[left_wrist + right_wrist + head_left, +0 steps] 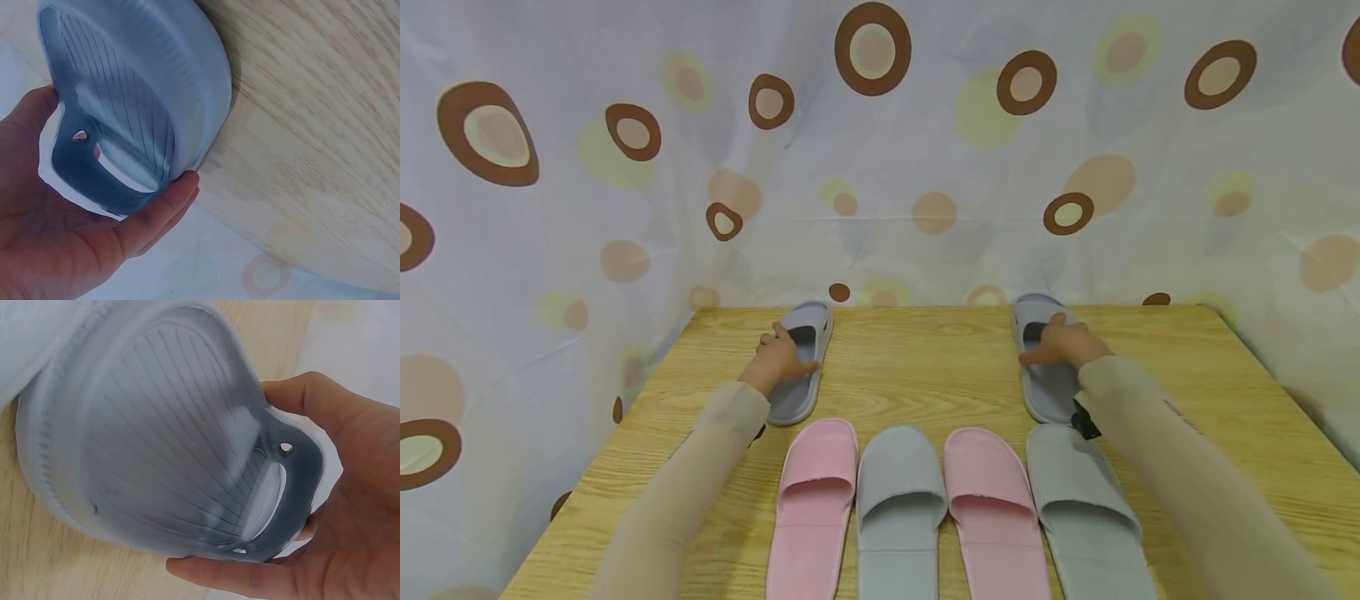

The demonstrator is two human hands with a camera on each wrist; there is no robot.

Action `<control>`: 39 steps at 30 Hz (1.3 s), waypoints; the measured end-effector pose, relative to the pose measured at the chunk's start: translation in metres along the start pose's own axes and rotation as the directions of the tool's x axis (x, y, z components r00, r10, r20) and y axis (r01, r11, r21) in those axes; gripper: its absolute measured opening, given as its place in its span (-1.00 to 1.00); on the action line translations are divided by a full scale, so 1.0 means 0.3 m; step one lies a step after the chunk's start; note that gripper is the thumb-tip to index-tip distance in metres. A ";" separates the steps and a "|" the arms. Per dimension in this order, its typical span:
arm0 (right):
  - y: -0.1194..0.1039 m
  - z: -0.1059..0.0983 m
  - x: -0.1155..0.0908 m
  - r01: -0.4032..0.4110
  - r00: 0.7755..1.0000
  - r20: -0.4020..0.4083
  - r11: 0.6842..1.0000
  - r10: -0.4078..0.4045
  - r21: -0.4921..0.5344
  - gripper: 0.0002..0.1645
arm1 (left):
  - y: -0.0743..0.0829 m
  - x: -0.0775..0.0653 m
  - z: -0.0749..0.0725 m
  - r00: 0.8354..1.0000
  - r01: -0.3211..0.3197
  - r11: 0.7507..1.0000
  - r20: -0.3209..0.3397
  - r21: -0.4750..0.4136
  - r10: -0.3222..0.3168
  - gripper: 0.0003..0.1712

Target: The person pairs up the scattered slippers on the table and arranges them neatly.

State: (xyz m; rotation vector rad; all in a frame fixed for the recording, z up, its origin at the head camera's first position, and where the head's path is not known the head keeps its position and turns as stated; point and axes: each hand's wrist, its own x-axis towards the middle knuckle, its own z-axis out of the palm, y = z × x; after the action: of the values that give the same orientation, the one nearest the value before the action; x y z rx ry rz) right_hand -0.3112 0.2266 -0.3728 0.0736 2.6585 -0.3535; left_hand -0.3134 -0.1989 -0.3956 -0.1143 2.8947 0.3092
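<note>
The left hand (pixel 781 360) grips one gray slipper (pixel 801 396); rightward and nearer the viewer, pink slippers (pixel 811 533) alternate with pale-gray slippers (pixel 899 533) on the worktop (pixel 917 367); the right hand (pixel 1066 343) grips the other gray slipper (pixel 1049 393). Paired positioning appears in hand; the next move probably calls for matched control. No container shows.

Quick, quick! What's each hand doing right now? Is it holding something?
Left hand: holding the back-left gray slipper by its edges.
Right hand: holding the back-right gray slipper by its edges.
</note>
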 end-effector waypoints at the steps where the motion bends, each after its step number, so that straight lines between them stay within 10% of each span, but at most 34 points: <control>1: -0.008 0.000 -0.003 0.002 1.000 0.003 1.000 -0.002 0.004 0.33 | -0.001 -0.002 0.000 1.000 -0.003 1.000 -0.001 -0.001 0.003 0.32; 30: -0.146 0.046 0.013 0.009 1.000 -0.022 1.000 -0.008 0.028 0.36 | -0.001 0.036 0.030 0.999 0.031 0.999 -0.028 0.038 -0.030 0.42; 39: -0.186 0.060 0.019 0.013 0.999 -0.036 1.000 -0.012 0.021 0.36 | 0.031 -0.038 0.002 0.998 0.061 0.998 -0.030 0.014 -0.060 0.27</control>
State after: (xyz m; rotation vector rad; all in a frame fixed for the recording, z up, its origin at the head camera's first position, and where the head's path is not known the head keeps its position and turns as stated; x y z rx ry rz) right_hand -0.3146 0.1680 -0.3776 0.0709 2.6920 -0.3877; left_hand -0.3031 -0.1890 -0.3916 -0.2053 2.9151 0.2772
